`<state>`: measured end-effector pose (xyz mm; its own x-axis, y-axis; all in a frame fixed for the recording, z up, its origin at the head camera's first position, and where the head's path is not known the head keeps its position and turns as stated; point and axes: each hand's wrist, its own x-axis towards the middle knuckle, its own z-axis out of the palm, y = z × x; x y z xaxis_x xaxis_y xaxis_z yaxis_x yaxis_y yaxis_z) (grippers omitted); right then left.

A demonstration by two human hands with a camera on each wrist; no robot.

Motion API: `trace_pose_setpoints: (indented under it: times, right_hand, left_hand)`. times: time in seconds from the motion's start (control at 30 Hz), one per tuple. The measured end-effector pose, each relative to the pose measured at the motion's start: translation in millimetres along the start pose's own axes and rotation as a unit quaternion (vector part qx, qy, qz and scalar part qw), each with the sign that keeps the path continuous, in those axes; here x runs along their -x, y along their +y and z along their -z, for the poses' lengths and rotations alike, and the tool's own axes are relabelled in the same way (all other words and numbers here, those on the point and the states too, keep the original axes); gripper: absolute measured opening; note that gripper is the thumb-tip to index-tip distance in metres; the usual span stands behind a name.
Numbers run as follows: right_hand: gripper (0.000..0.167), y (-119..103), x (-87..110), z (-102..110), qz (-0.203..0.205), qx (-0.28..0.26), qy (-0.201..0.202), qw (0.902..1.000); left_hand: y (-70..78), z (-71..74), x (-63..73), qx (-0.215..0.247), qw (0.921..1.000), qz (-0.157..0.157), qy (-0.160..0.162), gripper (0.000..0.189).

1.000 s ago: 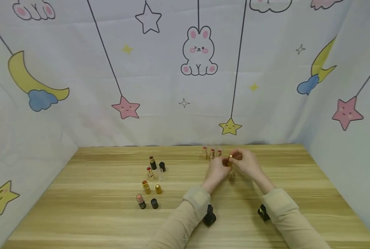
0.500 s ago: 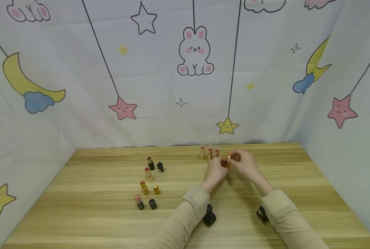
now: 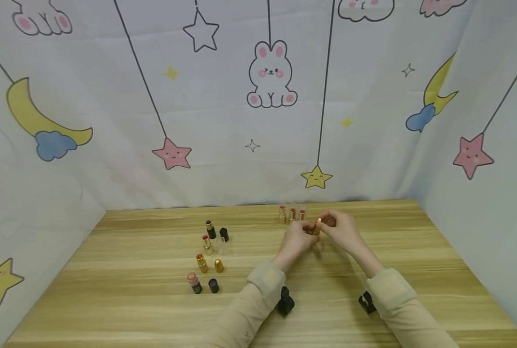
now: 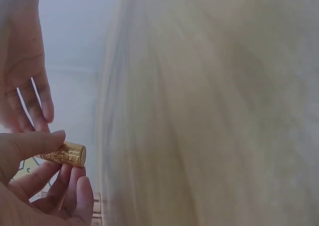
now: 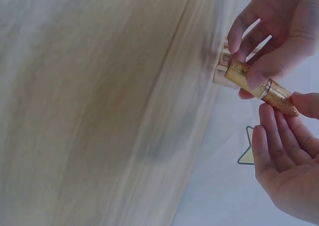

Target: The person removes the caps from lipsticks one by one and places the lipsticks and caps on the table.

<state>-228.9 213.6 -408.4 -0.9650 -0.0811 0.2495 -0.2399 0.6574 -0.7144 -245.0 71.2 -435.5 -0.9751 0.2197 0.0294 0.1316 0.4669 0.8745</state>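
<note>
My left hand (image 3: 296, 238) pinches the lower part of a gold glittery lipstick tube (image 5: 265, 88) between thumb and fingers. At its rounded capped end, the right hand (image 3: 340, 231) grips with thumb and fingertips. In the right wrist view a shiny ring separates the cap from the base, and the tube lies tilted between both hands. The left wrist view shows the flat end of its base (image 4: 75, 155) beside my left thumb. Just behind the left hand stand 3 uncapped lipsticks with gold bases, the middle one being a red lipstick (image 3: 293, 215).
To the left, several opened lipsticks stand in a column, including a pink lipstick (image 3: 194, 282) and a gold lipstick (image 3: 202, 263). Beside them are their caps, such as a black cap (image 3: 213, 285) and a gold cap (image 3: 219, 265). A printed white curtain (image 3: 223, 183) borders the wooden table (image 3: 123, 299).
The left wrist and forearm have shifted slightly left. Both hands keep hold of the gold lipstick tube at nearly the same spot. The head view has shifted a little.
</note>
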Motion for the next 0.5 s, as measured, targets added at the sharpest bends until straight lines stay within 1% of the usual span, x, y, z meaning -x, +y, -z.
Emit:
trace_pose_setpoints:
  times: [0.17,0.27,0.5]
  right_hand:
    - [0.018,-2.2,2.1,0.6,0.000,-0.011,-0.003,0.9999]
    - [0.019,-3.4,3.2,0.8,-0.001,-0.017,-0.006,0.9998]
    - [0.020,-9.3,7.0,1.0,-0.008,-0.036,-0.020,0.9991]
  left_hand:
    - [0.6,7.9,4.3,0.015,0.9998,-0.011,-0.002,0.021]
    - [0.0,11.8,7.8,0.012,0.9998,-0.015,-0.003,0.022]
    - [-0.3,21.1,15.2,0.007,0.9999,-0.006,-0.005,0.023]
